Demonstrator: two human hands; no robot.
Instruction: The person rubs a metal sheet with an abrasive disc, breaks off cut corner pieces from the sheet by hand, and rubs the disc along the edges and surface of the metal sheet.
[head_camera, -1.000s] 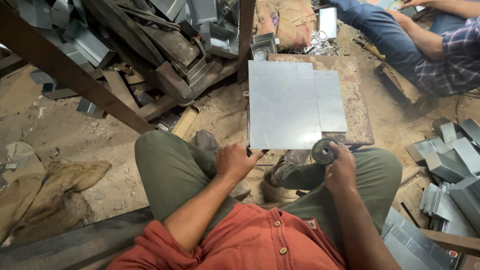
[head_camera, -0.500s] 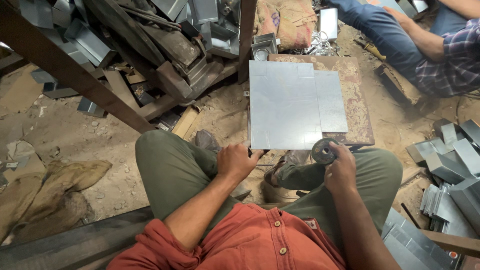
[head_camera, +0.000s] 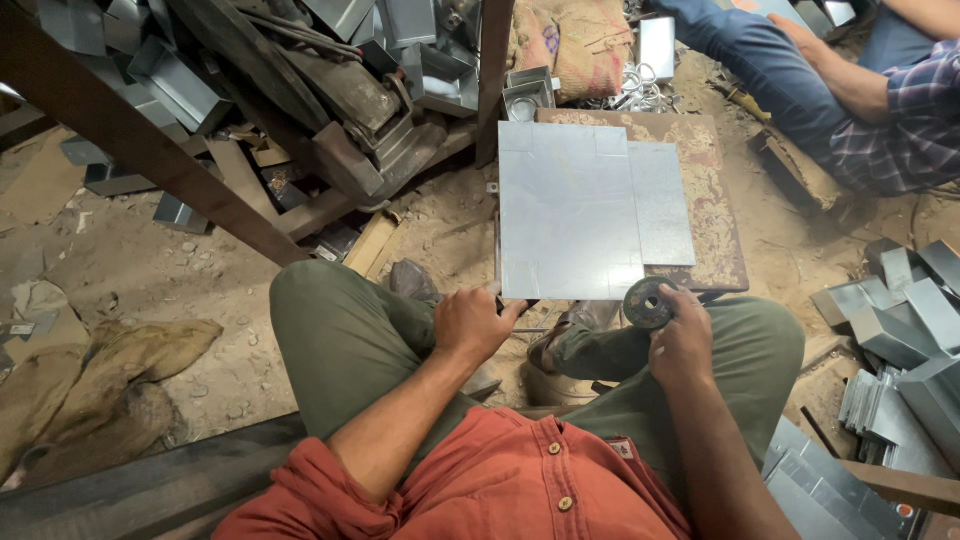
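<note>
In the head view, a flat grey metal sheet (head_camera: 570, 212) is lying near the centre of the frame on a rusty brown slab (head_camera: 712, 210) on the dirt floor (head_camera: 150, 280). The sheet is rectangular, dull and faintly scored, with small square notches at its corners, and a narrower sheet (head_camera: 662, 205) is showing from under it at 3 o'clock.

No packages or signs are showing; a brown burlap sack (head_camera: 570, 40) is lying at 12 o'clock of the sheet, folded grey metal boxes (head_camera: 400, 60) are piling up at 10 o'clock, and more grey folded pieces (head_camera: 900, 330) are lying at 4 o'clock. Another person's leg in blue jeans (head_camera: 760, 60) is stretching in at 1 o'clock.

The left hand (head_camera: 472, 322) is sitting at 7 o'clock of the sheet, fingers curled and pinching its near edge at the corner. The right hand (head_camera: 683, 340) is sitting at 5 o'clock, closing around a dark round disc (head_camera: 647, 302) that is just touching the sheet's near right corner.
</note>
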